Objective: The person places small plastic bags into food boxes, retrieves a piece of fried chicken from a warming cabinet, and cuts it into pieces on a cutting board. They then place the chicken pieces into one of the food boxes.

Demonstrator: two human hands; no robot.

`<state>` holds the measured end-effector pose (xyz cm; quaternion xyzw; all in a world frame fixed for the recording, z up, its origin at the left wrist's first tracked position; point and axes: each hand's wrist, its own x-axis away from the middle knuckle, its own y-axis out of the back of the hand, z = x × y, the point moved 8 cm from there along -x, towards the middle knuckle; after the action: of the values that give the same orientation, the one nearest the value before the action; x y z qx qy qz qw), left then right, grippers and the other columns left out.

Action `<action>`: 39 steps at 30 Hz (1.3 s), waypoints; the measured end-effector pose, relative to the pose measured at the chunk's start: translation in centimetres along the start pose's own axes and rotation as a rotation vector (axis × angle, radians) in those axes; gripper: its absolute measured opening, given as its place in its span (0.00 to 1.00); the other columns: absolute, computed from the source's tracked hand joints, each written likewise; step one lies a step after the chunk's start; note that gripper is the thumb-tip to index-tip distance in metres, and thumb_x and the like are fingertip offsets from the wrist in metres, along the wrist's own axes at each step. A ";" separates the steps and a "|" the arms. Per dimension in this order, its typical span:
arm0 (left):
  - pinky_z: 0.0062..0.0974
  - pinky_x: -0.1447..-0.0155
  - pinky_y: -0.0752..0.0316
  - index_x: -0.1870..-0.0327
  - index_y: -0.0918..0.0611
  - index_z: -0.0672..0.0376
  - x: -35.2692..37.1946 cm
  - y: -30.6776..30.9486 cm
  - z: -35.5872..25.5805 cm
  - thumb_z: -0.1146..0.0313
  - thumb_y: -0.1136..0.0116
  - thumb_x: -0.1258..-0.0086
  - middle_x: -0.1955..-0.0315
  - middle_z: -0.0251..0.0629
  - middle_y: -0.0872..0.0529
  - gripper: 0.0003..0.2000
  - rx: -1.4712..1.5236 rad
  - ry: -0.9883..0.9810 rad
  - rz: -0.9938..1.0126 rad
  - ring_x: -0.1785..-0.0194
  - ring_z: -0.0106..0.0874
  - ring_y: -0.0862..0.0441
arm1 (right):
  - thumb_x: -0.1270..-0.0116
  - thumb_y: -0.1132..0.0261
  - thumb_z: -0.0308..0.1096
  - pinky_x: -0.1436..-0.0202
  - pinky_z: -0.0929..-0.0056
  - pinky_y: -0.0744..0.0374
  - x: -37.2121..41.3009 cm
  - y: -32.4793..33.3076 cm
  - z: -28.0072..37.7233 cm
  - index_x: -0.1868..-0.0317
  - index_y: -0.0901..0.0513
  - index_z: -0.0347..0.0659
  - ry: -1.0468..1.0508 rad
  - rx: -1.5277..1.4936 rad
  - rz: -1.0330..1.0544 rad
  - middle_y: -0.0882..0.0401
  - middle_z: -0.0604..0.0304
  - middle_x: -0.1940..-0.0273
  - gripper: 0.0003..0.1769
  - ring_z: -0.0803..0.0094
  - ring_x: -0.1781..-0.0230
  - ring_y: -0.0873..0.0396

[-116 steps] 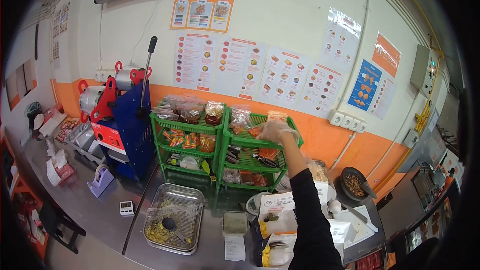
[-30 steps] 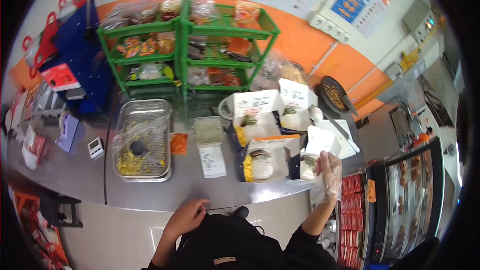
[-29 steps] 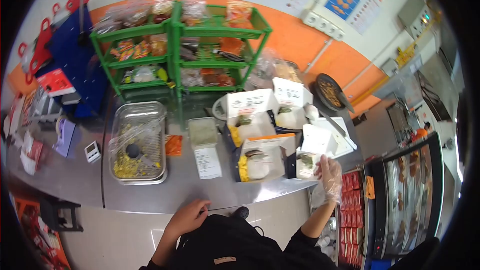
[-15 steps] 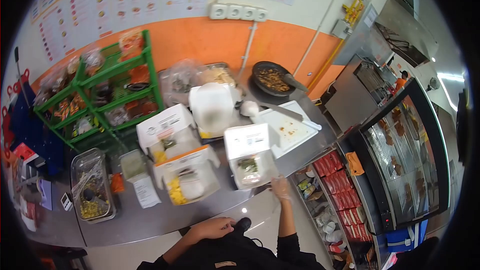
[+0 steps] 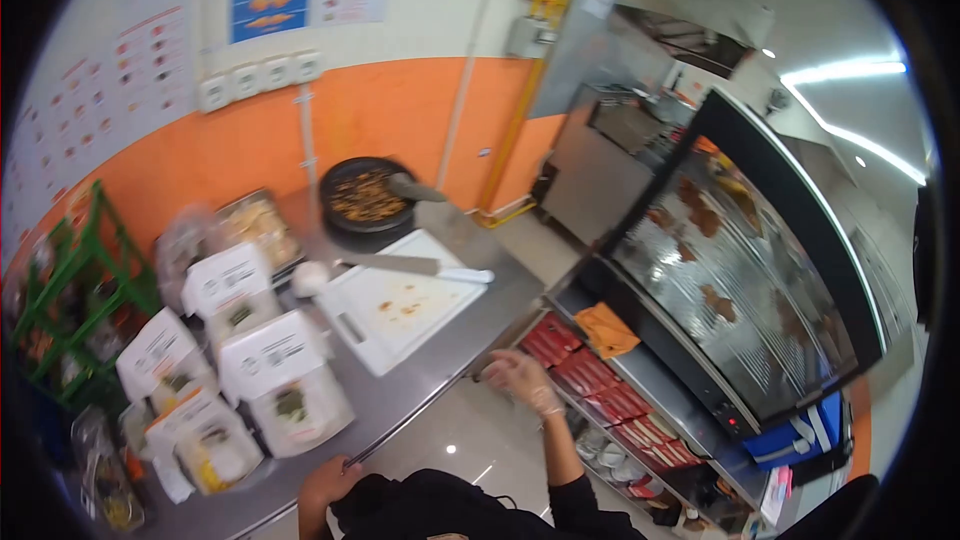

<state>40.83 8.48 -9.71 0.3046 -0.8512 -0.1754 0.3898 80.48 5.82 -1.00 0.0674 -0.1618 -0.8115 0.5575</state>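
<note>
Swinging right now: the view has left the green rack behind, and the gloved right hand (image 5: 520,375) has come away from the open box (image 5: 290,390) to hang just off the front edge of the table (image 5: 515,295), fingers loosely spread and holding nothing. The left hand (image 5: 322,478) sits low at the table's edge near the body, and whether it grips that edge I cannot tell. Nearest the right hand is the white cutting board (image 5: 400,315), set askew by the table's corner, with the knife (image 5: 400,264) lying flat along its far side. The knife's long axis runs left to right, with the blade towards the boxes and the pale handle towards the glass display case (image 5: 740,270). That handle looks to reach the board's right corner, though blur makes it hard to judge. Here is the danger: a loose sweep of the gloved hand past the corner could clip board or handle and send the knife sliding off towards the floor.
</note>
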 end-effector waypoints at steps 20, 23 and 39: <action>0.30 0.48 0.24 0.38 0.30 0.66 -19.3 1.0 -23.7 0.55 0.48 0.28 0.49 0.52 0.19 0.26 0.058 -0.348 0.301 0.51 0.37 0.18 | 0.43 0.41 0.23 0.56 0.53 0.26 -8.6 39.0 12.9 0.56 0.23 0.42 0.278 1.113 -1.426 0.29 0.46 0.59 0.14 0.49 0.59 0.26; 0.30 0.48 0.24 0.38 0.30 0.67 -21.1 0.9 -25.5 0.56 0.48 0.27 0.50 0.51 0.19 0.25 0.069 -0.277 0.371 0.51 0.36 0.19 | 0.41 0.42 0.24 0.59 0.55 0.24 -6.2 39.5 12.5 0.53 0.23 0.44 0.194 1.140 -1.538 0.29 0.48 0.60 0.14 0.52 0.60 0.25; 0.30 0.38 0.32 0.36 0.33 0.66 -25.3 -3.9 -36.2 0.58 0.58 0.23 0.47 0.50 0.22 0.23 -0.067 -0.490 0.389 0.43 0.41 0.25 | 0.34 0.40 0.39 0.44 0.58 0.25 1.5 46.2 22.4 0.46 0.23 0.41 0.176 1.081 -1.606 0.24 0.47 0.49 0.18 0.52 0.47 0.25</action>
<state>83.14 19.96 -2.88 0.0716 -0.9559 -0.1936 0.2089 114.25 -6.44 35.69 0.4650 -0.3763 -0.7585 -0.2585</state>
